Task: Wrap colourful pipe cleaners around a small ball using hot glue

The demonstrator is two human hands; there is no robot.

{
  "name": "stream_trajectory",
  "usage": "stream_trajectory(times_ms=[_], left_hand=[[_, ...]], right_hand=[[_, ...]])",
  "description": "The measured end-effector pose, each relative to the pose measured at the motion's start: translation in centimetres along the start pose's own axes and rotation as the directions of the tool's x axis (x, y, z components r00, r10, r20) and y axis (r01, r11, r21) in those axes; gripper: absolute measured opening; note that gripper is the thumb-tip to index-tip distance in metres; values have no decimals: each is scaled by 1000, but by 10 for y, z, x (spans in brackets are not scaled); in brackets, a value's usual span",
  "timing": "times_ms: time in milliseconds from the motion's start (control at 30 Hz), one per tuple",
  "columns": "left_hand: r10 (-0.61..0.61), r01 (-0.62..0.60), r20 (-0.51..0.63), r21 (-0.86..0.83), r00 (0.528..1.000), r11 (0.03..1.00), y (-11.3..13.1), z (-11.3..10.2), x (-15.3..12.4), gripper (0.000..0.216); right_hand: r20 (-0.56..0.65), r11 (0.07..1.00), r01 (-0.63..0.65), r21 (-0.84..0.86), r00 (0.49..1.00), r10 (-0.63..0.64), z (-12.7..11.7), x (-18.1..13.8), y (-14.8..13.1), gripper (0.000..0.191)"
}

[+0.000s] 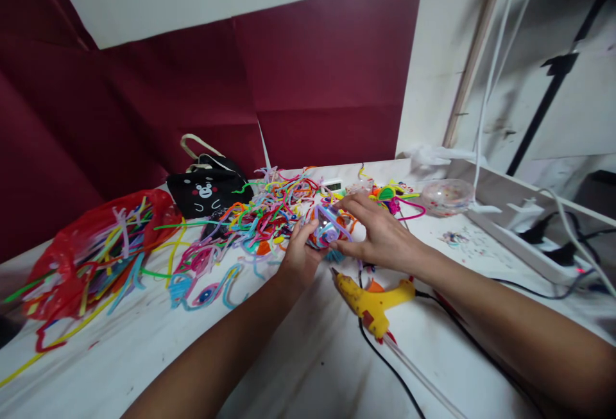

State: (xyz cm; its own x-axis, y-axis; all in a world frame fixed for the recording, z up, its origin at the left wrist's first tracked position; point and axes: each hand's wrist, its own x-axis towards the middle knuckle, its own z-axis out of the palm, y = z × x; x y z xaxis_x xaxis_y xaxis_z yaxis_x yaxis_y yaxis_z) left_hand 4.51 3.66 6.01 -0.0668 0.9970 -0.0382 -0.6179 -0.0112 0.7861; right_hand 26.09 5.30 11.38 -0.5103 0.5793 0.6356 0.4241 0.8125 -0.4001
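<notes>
Between my two hands is a clear, shiny ball (323, 225) with purple and coloured pipe-cleaner pieces on it. My left hand (302, 246) cups its left side and underside, thumb up along the edge. The fingers of my right hand (373, 226) bend around its right side and top, a purple pipe cleaner (342, 225) beside them. Part of the ball is hidden behind my fingers. Just below my hands lies a yellow hot glue gun (370, 300), its nozzle pointing up and left and a clear glue stick (414, 367) trailing from its back.
Tangled pipe cleaners (283, 204) heap behind my hands. At left lies a red plastic bag (62, 258) of pipe cleaners, near a black pouch (206, 188). A clear bowl (447, 196) and a white tray (500, 239) with plugs stand right. Black cords (385, 361) cross the table.
</notes>
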Motion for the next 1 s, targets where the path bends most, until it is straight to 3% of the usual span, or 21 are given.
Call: stream_trajectory(times_ms=[133, 333, 467, 600, 700, 800, 1000], left_hand=[[23, -23, -3, -37, 1000, 999, -1, -1, 0, 59], [30, -29, 9, -53, 1000, 998, -3, 5, -7, 63], [32, -34, -29, -61, 999, 998, -5, 18, -17, 71], [25, -28, -74, -47, 997, 998, -3, 31, -28, 62], [1, -6, -97, -52, 995, 999, 0, 39, -34, 53], [0, -3, -51, -59, 999, 998, 4, 43, -36, 48], [-73, 74, 67, -25, 995, 997, 17, 34, -31, 42]], right_hand=[[18, 997, -82, -3, 996, 82, 0, 1, 1, 59], [47, 911, -387, 145, 922, 385, 10, 3, 3, 104], [75, 900, -400, 174, 917, 393, 20, 1, 2, 111], [99, 908, -377, 186, 926, 364, 30, -2, 1, 122], [94, 896, -391, 211, 920, 380, 33, -3, 2, 122], [80, 874, -419, 245, 908, 412, 30, -1, 3, 117], [124, 741, -473, 477, 871, 476, 10, 9, 11, 106]])
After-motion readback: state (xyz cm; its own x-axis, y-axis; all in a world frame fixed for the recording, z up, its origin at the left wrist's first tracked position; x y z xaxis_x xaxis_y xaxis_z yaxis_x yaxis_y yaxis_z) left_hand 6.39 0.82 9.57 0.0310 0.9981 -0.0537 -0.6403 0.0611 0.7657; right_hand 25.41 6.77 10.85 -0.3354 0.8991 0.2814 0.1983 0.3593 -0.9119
